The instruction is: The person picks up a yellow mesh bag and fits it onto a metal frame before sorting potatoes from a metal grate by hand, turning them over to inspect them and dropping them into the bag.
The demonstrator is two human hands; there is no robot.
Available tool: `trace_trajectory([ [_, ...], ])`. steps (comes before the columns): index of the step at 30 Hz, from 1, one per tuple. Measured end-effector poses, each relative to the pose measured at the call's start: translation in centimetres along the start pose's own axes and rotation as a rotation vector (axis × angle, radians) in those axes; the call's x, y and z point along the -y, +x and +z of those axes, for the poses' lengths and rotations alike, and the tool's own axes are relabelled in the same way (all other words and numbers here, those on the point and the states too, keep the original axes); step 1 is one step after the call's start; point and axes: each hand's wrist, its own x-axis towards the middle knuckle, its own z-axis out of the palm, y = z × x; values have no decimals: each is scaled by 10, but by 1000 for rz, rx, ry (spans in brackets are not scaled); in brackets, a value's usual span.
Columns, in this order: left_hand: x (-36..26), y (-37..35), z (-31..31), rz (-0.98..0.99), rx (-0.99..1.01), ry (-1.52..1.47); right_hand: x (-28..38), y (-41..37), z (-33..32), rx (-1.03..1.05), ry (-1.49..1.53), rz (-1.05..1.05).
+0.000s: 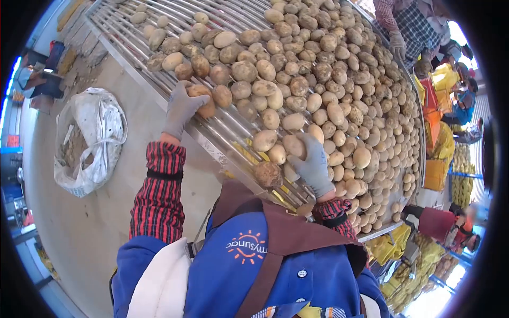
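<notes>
Both of my hands wear grey gloves and work over a sloping metal roller table [127,32] covered with potatoes. At the table's near left edge, my left hand [181,108] is closed round a reddish-brown potato [203,100], thumb and fingers on either side of it. My right hand [314,165] curls against a pale potato [294,147] over the lower rollers, with its fingertips partly hidden. Close by lies a darker, rough potato [268,174] near the edge. Many more potatoes [344,95], some of them dirt-stained, lie packed to the right.
A white sack [91,140] with its mouth open stands on the floor at left. Across the table is another person's gloved hand [397,44]. Yellow sacks [389,245] and several people are at the right. The metal rim [212,151] runs close to my body.
</notes>
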Motion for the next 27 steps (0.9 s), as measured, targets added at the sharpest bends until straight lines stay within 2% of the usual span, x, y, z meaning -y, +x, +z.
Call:
trace_trajectory([
  [2,-6,-8,-2,-35,105,46,8,-8,-13,38,250,145],
  [4,-15,-20,6,135,101,315,5,-17,-12,-7,164,117],
  [6,-30,-25,5,69,170,214,8,-23,-14,-105,-63,26],
  [7,-36,-25,6,-1,214,112,6,-26,-14,-140,-78,32],
  [8,-35,-30,8,10,222,112,9,-30,-18,-150,-81,41],
  [10,-43,-46,8,-83,340,-421,30,-30,-37,-177,92,32],
  [11,-55,-63,11,-88,404,-667,41,-30,-48,-86,259,84],
  [12,-79,-81,16,-80,436,-668,53,-29,-53,-105,251,109],
  [14,-126,-113,32,-133,583,-1284,73,-26,-56,-49,437,43],
  [18,-184,-152,53,-167,748,-1347,82,-35,-50,-215,490,26],
  [19,-193,-160,56,-148,790,-1436,80,-39,-53,-208,673,125],
  [21,-197,-167,60,-130,887,-1565,73,-46,-61,-191,990,162],
  [22,-197,-171,58,-139,889,-1564,72,-53,-68,-191,992,171],
  [23,-200,-173,54,-67,929,-1386,75,-60,-78,-161,1147,278],
  [24,-202,-174,50,6,963,-1207,73,-64,-78,-188,1207,262],
  [27,-209,-178,53,72,932,-1048,68,-75,-82,-221,1301,275],
])
